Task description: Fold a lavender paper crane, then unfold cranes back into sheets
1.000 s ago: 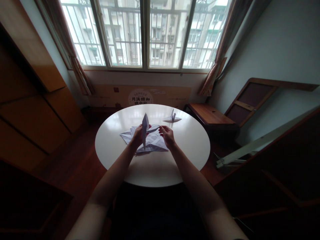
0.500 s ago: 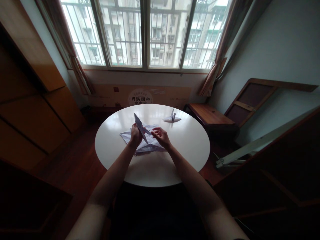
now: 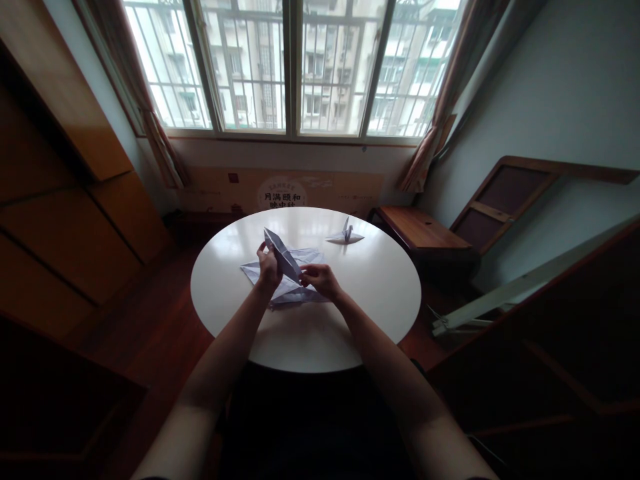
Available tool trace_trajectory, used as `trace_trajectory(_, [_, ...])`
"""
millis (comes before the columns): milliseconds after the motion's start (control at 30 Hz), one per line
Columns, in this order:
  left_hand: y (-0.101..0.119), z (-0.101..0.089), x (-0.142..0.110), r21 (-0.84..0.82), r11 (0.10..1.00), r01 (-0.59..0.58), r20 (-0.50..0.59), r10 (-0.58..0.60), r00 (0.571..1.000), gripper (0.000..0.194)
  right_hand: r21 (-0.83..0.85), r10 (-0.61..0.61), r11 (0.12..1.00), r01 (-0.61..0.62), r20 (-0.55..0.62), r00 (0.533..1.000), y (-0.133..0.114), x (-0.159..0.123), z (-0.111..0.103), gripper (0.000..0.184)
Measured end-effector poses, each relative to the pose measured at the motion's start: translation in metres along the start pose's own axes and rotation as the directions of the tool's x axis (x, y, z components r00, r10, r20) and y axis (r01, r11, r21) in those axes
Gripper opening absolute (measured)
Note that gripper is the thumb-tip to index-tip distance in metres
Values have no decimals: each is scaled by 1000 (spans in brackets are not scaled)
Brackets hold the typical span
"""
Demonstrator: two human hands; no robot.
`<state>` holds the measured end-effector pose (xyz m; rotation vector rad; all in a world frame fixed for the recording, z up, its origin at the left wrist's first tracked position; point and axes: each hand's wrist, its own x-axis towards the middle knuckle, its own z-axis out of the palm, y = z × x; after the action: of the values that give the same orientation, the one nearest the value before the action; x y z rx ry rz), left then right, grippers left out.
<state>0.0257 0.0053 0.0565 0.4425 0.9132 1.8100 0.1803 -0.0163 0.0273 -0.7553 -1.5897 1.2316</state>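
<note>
Between my hands is a folded paper piece [image 3: 284, 253], pale and tilted, its lower end pointing down to the right. My left hand [image 3: 270, 268] grips its left side, fingers closed on the paper. At the lower right end, the fingers of my right hand [image 3: 320, 279] pinch the same paper. Below them, creased paper sheets [image 3: 290, 293] lie spread on the white oval table [image 3: 220, 300], partly covered by my hands. A finished paper crane [image 3: 346, 233] stands farther back on the right, apart from both hands.
Behind the table, a long printed cardboard panel [image 3: 325, 190] leans below the window. A low wooden stand [image 3: 423, 228] is at the back right, near a leaning wooden frame [image 3: 500, 200]. Wooden cabinets [image 3: 120, 233] line the left side.
The folded paper has turned from nearly upright to a slant, showing a broader face. My right hand has moved left and slightly down, closer to my left hand.
</note>
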Motion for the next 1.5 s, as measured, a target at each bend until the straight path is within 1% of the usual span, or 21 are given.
trace_trajectory(67, [-1,1,-2,-22,1000,22,104,-20,994,53,60,15,998,-15,-2,1000,1,2,0,43])
trace_trajectory(133, [-3,1,-4,-45,998,47,232,-35,972,58,114,17,993,-13,-34,999,2,4,0,48])
trace_trajectory(200, [-4,0,-5,-40,997,69,339,-52,939,49,142,16,990,-8,-59,998,3,5,-2,50])
trace_trajectory(267, [-3,-1,-7,-12,996,88,396,-76,915,38,129,22,992,-16,-44,999,4,5,-3,51])
trace_trajectory(367, [0,-2,-9,-4,997,78,411,-69,909,32,67,36,997,-35,-2,999,6,4,-4,52])
trace_trajectory(467, [3,-2,-11,-17,998,53,430,-40,902,36,37,40,998,-41,12,999,5,3,-3,57])
trace_trajectory(567, [4,-1,-14,5,996,85,473,-77,877,35,18,25,1000,-25,16,1000,3,3,-3,63])
trace_trajectory(600, [4,-1,-14,8,995,96,473,-89,877,33,9,15,1000,-15,20,1000,2,3,-3,63])
trace_trajectory(667, [4,-1,-15,-23,996,91,439,-72,896,28,-26,-25,999,26,11,1000,0,3,-4,60])
trace_trajectory(733, [4,-2,-14,-66,996,65,385,-35,922,24,-103,-96,991,90,-54,994,-1,3,-5,49])
trace_trajectory(800, [3,-4,-12,-73,995,69,351,-39,936,23,-200,-174,969,141,-159,972,-1,3,-5,36])
trace_trajectory(867, [0,-7,-10,-29,994,108,336,-92,937,25,-266,-227,950,161,-240,944,-1,3,-6,31])
trace_trajectory(967, [-6,-9,-9,113,984,141,358,-172,918,32,-283,-244,945,167,-265,933,-1,3,-5,32])
trace_trajectory(1067, [-13,-8,-13,242,965,97,473,-205,857,42,-264,-234,950,164,-258,937,-1,4,-4,34])
trace_trajectory(1133, [-15,-5,-18,285,956,65,552,-219,804,50,-223,-211,963,151,-274,938,-2,5,-4,35])
trace_trajectory(1200, [-15,-3,-21,313,948,58,608,-247,755,50,-156,-168,980,125,-302,939,-3,7,-6,35])
trace_trajectory(1233, [-15,-2,-22,319,946,62,623,-259,738,48,-118,-142,987,109,-319,937,-4,7,-7,34])
trace_trajectory(1300, [-14,-1,-23,321,944,75,629,-272,729,43,-42,-85,996,74,-350,933,-4,9,-9,33])
trace_trajectory(1400, [-14,-2,-21,324,941,95,601,-283,748,41,75,-15,996,45,-359,933,-2,10,-12,35])
trace_trajectory(1500, [-15,-5,-18,322,938,127,566,-299,768,42,161,-1,985,62,-355,935,1,11,-13,41])
